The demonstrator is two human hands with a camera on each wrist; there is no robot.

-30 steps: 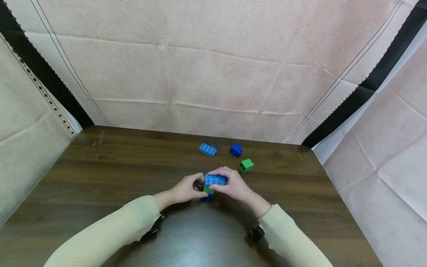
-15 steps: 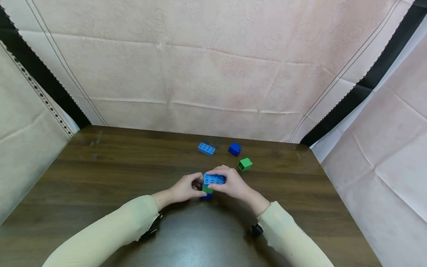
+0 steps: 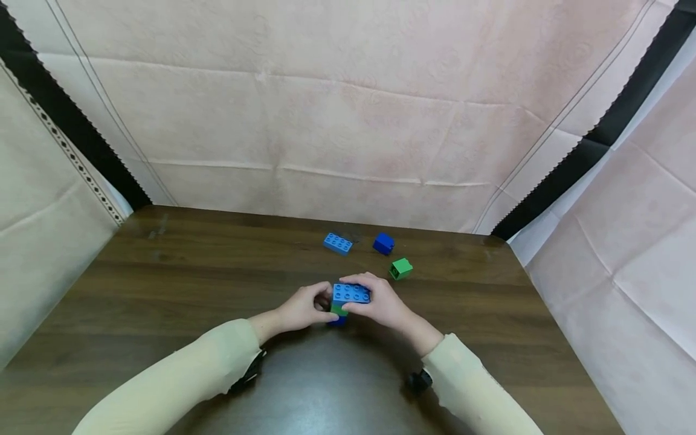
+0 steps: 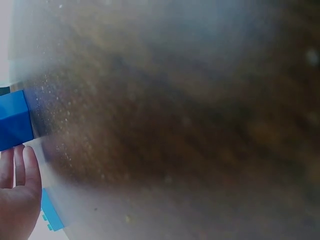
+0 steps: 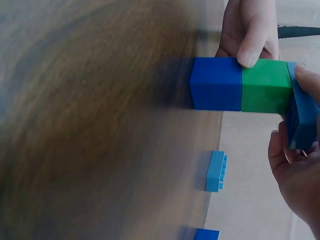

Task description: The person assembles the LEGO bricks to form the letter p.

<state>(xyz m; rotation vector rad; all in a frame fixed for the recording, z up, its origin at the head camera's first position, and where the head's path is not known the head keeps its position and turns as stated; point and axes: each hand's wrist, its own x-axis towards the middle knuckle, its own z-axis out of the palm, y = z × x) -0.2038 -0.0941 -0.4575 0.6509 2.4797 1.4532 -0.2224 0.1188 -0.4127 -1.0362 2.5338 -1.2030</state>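
Note:
In the head view a small stack stands on the table, made of a dark blue brick below and a green brick on it. My left hand holds this stack from the left, its thumb where the two bricks meet. At the top, my right hand pinches a lighter blue eight-stud brick between thumb and fingers. The right wrist view shows this long brick against the green brick, jutting past one side and looking slightly tilted. Whether it is pressed fully down I cannot tell.
Behind the hands lie a light blue eight-stud brick, a dark blue brick and a green brick on its side. The brown wooden table ends at a pale cloth wall.
The head camera's view shifts slightly. Both hands keep their hold at the stack; the long blue brick barely moves.

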